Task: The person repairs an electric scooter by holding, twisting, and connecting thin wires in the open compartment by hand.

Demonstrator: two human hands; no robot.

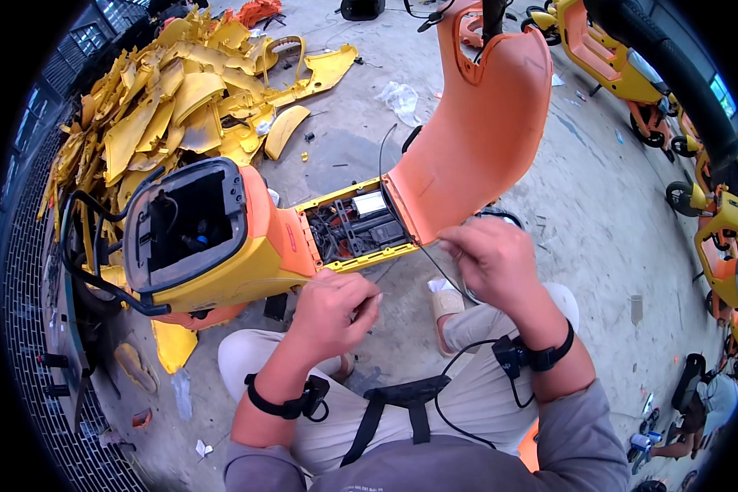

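Cable is pinched by both left hand and right hand, fingers closed on it. Scooter lies stripped, footboard wiring bay open; cable not yet freed.

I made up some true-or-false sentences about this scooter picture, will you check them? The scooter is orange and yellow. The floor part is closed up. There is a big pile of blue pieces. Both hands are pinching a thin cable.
1. The scooter is orange and yellow. True.
2. The floor part is closed up. False: the footboard bay is open, with wires and dark parts showing.
3. There is a big pile of blue pieces. False: the pile of panels is yellow.
4. Both hands pinch a thin cable. True: the left hand and right hand each pinch the thin cable near the scooter.
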